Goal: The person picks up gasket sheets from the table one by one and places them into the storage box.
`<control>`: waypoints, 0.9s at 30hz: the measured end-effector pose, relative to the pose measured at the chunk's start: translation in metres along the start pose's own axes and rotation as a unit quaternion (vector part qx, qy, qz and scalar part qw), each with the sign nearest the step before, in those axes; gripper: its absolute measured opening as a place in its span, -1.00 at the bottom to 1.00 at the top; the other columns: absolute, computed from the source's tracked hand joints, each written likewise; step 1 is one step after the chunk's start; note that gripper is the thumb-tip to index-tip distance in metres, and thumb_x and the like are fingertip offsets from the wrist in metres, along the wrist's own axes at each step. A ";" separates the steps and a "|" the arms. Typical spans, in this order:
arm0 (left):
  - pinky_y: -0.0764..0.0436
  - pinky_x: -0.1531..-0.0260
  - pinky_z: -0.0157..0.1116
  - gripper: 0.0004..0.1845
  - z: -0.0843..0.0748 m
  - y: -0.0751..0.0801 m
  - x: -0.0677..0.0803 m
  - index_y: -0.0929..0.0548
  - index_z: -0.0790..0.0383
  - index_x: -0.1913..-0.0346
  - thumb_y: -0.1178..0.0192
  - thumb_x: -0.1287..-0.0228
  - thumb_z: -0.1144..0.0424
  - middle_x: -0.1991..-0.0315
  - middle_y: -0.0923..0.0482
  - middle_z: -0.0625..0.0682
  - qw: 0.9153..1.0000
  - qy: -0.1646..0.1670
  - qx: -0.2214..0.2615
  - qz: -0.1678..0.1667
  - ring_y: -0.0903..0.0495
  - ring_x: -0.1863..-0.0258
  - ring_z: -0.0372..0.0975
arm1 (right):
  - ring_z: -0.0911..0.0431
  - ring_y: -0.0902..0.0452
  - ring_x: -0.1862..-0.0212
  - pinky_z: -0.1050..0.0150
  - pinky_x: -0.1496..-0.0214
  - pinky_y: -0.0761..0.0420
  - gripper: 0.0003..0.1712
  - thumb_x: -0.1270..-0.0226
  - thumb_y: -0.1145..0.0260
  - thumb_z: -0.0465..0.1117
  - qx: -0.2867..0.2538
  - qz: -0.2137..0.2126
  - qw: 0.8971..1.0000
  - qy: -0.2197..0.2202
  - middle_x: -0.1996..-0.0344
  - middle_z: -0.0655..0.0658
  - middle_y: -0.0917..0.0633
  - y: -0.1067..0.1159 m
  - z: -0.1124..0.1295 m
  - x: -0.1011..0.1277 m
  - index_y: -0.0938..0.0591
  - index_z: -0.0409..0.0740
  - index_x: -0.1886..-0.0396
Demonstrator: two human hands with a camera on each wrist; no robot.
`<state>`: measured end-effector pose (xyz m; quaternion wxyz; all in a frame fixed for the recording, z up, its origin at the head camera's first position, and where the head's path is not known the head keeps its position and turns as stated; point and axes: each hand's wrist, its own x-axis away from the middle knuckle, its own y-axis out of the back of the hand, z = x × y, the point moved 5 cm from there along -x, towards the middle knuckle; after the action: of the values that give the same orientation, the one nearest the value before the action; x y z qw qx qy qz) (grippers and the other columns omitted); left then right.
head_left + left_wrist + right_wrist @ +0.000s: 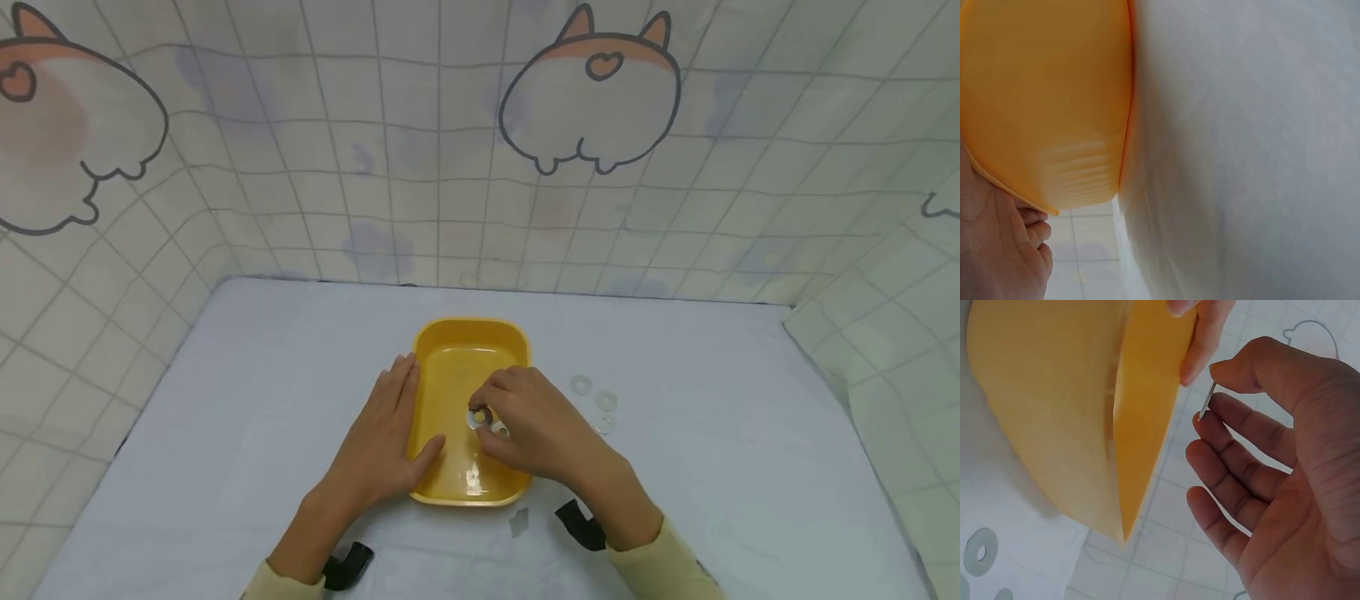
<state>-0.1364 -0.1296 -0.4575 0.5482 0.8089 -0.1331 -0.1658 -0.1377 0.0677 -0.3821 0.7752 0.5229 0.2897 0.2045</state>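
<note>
A yellow tray (442, 367) sits on the white-covered table. My left hand (382, 433) lies along its left rim, fingers straight against the outside and thumb reaching over the edge. Seen from the left wrist, the palm (997, 244) is right at the rim. Above the tray, my right hand (532, 421) pinches a metal washer (474, 419) between thumb and fingertips. The right wrist view shows this washer (1207, 401) edge-on, a thin bright line. A smaller pale ring (501, 430) shows beside the right thumb in the head view.
Several flat washers lie right of the tray, among them one washer (581, 384) farther back and another washer (981, 551) seen from the right wrist. A small grey patch (519, 522) is in front of the tray. A grid-patterned curtain (450, 167) hangs behind the table.
</note>
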 end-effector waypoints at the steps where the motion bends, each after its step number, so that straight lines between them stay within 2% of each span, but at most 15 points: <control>1: -0.02 -0.75 0.06 0.06 0.000 0.000 0.000 0.05 0.42 -0.70 -0.13 -0.43 -0.18 -0.77 0.19 0.19 1.000 0.001 0.000 0.000 0.12 -0.77 0.02 | 0.07 -0.66 0.03 0.12 -0.16 -0.66 -0.77 -0.28 -0.49 -0.15 -0.001 0.004 1.000 0.002 0.14 0.03 -0.79 0.000 0.000 -0.001 -0.79 -0.06 0.08; 7: -0.01 -0.75 0.05 0.06 0.000 0.000 0.002 0.05 0.42 -0.70 -0.14 -0.43 -0.18 -0.77 0.18 0.18 1.000 0.005 0.006 0.001 0.11 -0.77 0.01 | 0.04 -0.70 -0.08 0.04 -0.27 -0.68 -0.65 -0.32 -0.54 -0.06 -0.026 0.010 1.000 -0.015 0.03 0.01 -0.80 0.011 -0.007 0.003 -0.77 -0.06 -0.04; 11: -0.01 -0.75 0.05 0.05 0.000 0.000 0.001 0.03 0.44 -0.69 -0.15 -0.43 -0.16 -0.76 0.14 0.21 1.000 -0.002 0.010 -0.006 0.10 -0.77 0.03 | 0.04 -0.70 -0.08 0.00 -0.28 -0.70 -0.71 -0.34 -0.53 -0.09 -0.055 0.004 0.997 -0.057 0.02 0.02 -0.80 0.028 -0.021 0.013 -0.77 -0.02 -0.01; 15: 0.00 -0.75 0.05 0.05 -0.001 0.001 -0.001 0.05 0.44 -0.69 -0.15 -0.43 -0.15 -0.76 0.14 0.22 1.000 -0.002 0.011 -0.010 0.10 -0.77 0.03 | 0.06 -0.70 -0.04 0.03 -0.22 -0.74 -0.71 -0.38 -0.50 -0.08 -0.049 0.019 0.995 -0.090 0.03 0.03 -0.79 0.037 -0.037 0.023 -0.77 -0.02 -0.04; 19: 0.00 -0.75 0.05 0.06 0.000 0.001 -0.002 0.06 0.43 -0.70 -0.15 -0.42 -0.15 -0.77 0.17 0.21 1.000 0.002 0.007 -0.010 0.11 -0.77 0.03 | 0.08 -0.70 -0.02 0.06 -0.15 -0.76 -0.70 -0.38 -0.50 -0.10 -0.044 0.039 0.992 -0.114 0.03 0.05 -0.78 0.035 -0.050 0.035 -0.77 -0.02 -0.06; 27: -0.04 -0.74 0.06 0.07 -0.002 0.002 0.000 0.04 0.43 -0.69 -0.19 -0.41 -0.14 -0.76 0.13 0.23 1.000 0.000 0.003 -0.012 0.08 -0.76 0.05 | 0.05 -0.70 0.00 0.08 -0.09 -0.78 -0.71 -0.37 -0.50 -0.10 -0.054 0.059 0.982 -0.170 0.03 0.03 -0.77 0.016 -0.065 0.064 -0.76 0.02 -0.04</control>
<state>-0.1351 -0.1284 -0.4550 0.5436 0.8122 -0.1236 -0.1717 -0.1329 0.1584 -0.4012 0.8269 0.5233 0.1109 0.1735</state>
